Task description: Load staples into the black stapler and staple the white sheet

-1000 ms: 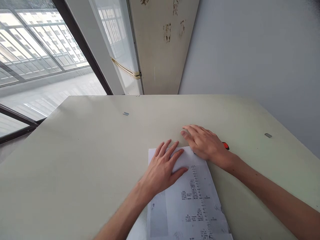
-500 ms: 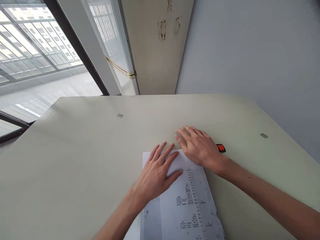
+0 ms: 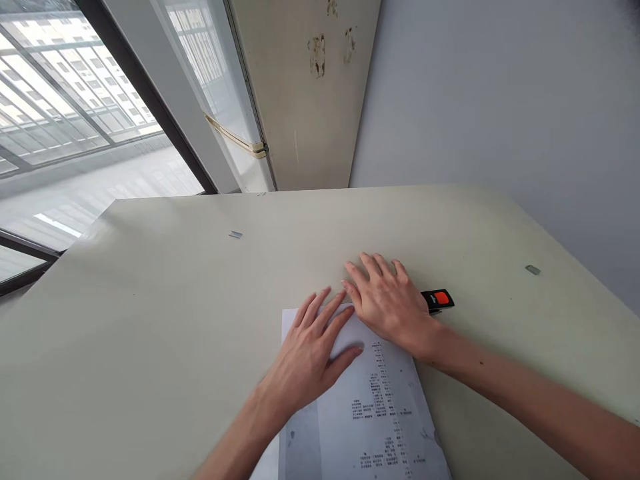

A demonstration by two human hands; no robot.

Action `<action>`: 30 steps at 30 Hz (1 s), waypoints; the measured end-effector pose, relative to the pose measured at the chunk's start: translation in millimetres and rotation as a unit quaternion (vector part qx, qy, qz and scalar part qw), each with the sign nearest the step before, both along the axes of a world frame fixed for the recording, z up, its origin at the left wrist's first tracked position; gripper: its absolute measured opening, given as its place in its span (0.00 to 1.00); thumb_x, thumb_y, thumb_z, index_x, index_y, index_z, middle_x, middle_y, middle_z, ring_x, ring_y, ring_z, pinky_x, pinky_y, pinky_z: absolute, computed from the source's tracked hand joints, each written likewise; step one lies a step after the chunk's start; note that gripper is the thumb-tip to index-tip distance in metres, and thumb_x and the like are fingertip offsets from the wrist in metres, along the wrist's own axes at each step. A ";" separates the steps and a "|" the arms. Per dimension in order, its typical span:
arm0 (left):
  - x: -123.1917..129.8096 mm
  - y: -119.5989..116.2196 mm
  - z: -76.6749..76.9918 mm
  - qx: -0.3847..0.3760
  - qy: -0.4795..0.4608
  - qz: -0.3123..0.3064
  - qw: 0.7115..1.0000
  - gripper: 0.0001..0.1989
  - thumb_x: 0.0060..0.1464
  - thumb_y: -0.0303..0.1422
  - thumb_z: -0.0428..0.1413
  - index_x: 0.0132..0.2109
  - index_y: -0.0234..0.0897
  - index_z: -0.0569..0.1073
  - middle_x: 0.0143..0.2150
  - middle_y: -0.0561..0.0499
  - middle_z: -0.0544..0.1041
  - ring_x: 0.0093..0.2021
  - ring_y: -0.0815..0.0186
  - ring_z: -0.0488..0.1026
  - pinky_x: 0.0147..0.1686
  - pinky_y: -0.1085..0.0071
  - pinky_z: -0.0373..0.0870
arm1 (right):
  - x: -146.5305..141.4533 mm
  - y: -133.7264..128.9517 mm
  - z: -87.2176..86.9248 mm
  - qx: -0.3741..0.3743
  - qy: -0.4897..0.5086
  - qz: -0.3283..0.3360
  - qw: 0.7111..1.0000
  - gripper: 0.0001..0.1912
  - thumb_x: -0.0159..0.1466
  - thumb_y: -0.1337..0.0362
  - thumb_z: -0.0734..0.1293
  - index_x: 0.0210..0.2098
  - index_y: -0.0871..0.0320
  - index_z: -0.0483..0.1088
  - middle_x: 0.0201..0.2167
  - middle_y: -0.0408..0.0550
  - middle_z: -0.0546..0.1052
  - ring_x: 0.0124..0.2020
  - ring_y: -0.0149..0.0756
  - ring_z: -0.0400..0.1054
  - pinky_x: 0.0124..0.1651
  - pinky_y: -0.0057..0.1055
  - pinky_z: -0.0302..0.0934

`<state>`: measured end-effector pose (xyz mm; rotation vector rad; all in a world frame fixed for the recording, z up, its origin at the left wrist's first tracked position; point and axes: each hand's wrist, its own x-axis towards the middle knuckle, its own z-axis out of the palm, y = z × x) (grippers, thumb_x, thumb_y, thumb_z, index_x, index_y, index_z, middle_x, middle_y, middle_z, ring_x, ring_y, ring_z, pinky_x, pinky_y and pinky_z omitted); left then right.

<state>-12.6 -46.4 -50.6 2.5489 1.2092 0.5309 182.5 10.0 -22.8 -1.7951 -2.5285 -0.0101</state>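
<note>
Printed paper sheets lie on the pale table at its near side, with columns of small black characters and some grey smudges. My left hand rests flat on the upper left of the paper, fingers spread. On the top right corner of the paper lies my right hand, its fingers apart and reaching past the top edge. Just behind the right hand a black stapler with a red patch shows one end. The hand hides the rest of it, and I cannot tell whether they touch.
Small grey strips lie at the table's back left, and another grey strip lies at the right. A cream cabinet or fridge door with a handle stands behind the table. Left of it is a window; a grey wall rises at the right.
My right hand has shifted slightly left and its fingers have spread more. More of the stapler's end now shows beside it. My left hand stays flat on the paper.
</note>
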 end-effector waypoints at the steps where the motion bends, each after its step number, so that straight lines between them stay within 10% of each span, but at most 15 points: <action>1: 0.0 0.1 0.4 0.000 -0.001 -0.001 1.000 0.29 0.72 0.46 0.53 0.73 0.46 0.60 0.78 0.47 0.59 0.79 0.50 0.49 0.74 0.42 0.58 | -0.6 -0.1 -0.2 -0.001 0.000 0.001 1.000 0.27 0.79 0.56 0.52 0.68 0.62 0.68 0.69 0.69 0.69 0.69 0.64 0.63 0.66 0.61 0.58; 12: -1.0 0.7 -1.3 0.018 -0.004 0.001 1.000 0.27 0.72 0.46 0.53 0.72 0.45 0.62 0.76 0.45 0.64 0.78 0.48 0.54 0.73 0.41 0.60 | 11.2 1.3 2.9 -0.008 0.146 0.001 0.989 0.23 0.79 0.57 0.52 0.60 0.56 0.74 0.64 0.55 0.77 0.65 0.50 0.70 0.66 0.50 0.63; 20: -3.9 2.2 -2.2 0.022 -0.011 0.003 1.000 0.27 0.72 0.44 0.53 0.72 0.46 0.62 0.76 0.45 0.64 0.77 0.49 0.56 0.73 0.42 0.61 | 39.0 -8.3 19.6 -0.021 0.447 -0.001 0.894 0.23 0.80 0.53 0.52 0.53 0.52 0.76 0.56 0.49 0.82 0.60 0.44 0.74 0.64 0.43 0.66; 30: -21.2 10.4 3.8 0.009 -0.008 0.027 1.000 0.24 0.74 0.40 0.51 0.72 0.48 0.61 0.74 0.46 0.66 0.75 0.52 0.60 0.69 0.47 0.68 | 64.6 -32.1 -9.7 0.111 0.474 -0.078 0.870 0.18 0.78 0.58 0.53 0.46 0.52 0.74 0.48 0.53 0.82 0.45 0.47 0.78 0.46 0.45 0.73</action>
